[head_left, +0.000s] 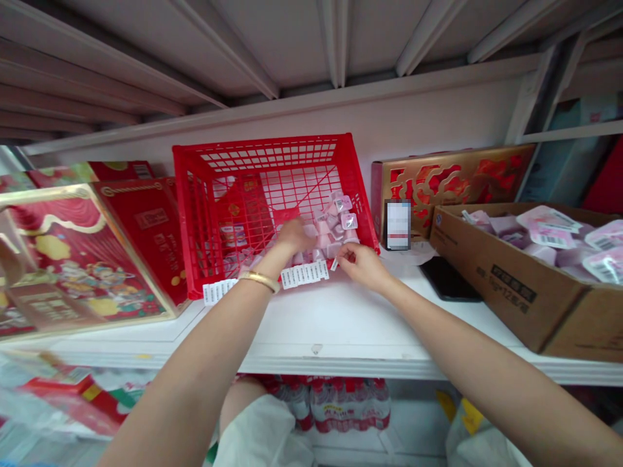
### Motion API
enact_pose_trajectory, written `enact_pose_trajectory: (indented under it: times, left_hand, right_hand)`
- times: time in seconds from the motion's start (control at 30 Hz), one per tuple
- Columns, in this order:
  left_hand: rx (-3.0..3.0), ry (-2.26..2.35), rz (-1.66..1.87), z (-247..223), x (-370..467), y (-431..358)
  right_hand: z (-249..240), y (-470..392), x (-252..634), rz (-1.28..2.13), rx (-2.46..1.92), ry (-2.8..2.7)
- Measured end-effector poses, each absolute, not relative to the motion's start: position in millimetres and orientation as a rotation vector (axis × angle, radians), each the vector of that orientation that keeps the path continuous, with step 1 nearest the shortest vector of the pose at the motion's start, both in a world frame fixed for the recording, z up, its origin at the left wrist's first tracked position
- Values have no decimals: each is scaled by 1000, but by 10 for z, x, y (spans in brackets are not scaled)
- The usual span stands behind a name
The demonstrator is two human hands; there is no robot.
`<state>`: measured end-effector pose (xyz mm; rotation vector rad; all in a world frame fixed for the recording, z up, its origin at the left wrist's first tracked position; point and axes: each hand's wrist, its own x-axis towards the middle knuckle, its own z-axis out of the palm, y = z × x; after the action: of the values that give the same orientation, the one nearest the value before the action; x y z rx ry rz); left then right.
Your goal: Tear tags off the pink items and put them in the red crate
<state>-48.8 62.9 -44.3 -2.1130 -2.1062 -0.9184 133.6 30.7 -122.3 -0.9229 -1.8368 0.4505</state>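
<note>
A red plastic basket [357, 188] lies tipped toward me on the white shelf, with small pink-lidded cups [348, 221] gathered at its lower right. My left hand [296, 236], a gold bangle on its wrist, reaches over the front rim among the cups. Its fingers are blurred and partly hidden, so a grip cannot be made out. Just outside the basket's front right corner, my right hand [359, 262] pinches a small white label [335, 264] between thumb and fingers. Strips of printed labels [305, 275] hang along the basket's front edge.
On the right are an open cardboard box [506, 279] of larger pink-lidded tubs, a black phone-like slab [448, 279] and a gold-red box [452, 175]. Red gift boxes [97, 259] stand left. The shelf above [292, 39] hangs low; bottled water [348, 405] sits below.
</note>
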Motion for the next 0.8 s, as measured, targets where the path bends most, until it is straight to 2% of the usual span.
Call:
enact_pose_trajectory:
  times: [0.1, 0.23, 0.33, 0.43, 0.53, 0.67, 0.8]
  left_hand:
    - [-2143, -2058, -1367, -453, -353, 560]
    - [-2256, -1749, -2256, -585, 47, 410]
    - [-2309, -1511, -2624, -752, 345, 275]
    - [-2372, -1476, -2692, -903, 513, 195]
    - [-2405, -1432, -2560, -1001, 541, 181]
    - [-2477, -1324, -2390, -1075, 489, 190]
    - [-2523, -1304, -2407, -1103, 447, 178]
  right_hand:
    - [-1173, 345, 1427, 645, -824, -1538]
    - [-1016, 375, 1644, 951, -674, -1002]
    - [-894, 376, 1824, 1256, -535, -672]
    - [-820, 357, 1918, 1415, -471, -529]
    - [-794, 317, 1891, 1485, -492, -534]
    - [-811, 271, 1775, 1501, -538, -581]
    - [-880, 287, 1704, 1471, -552, -634]
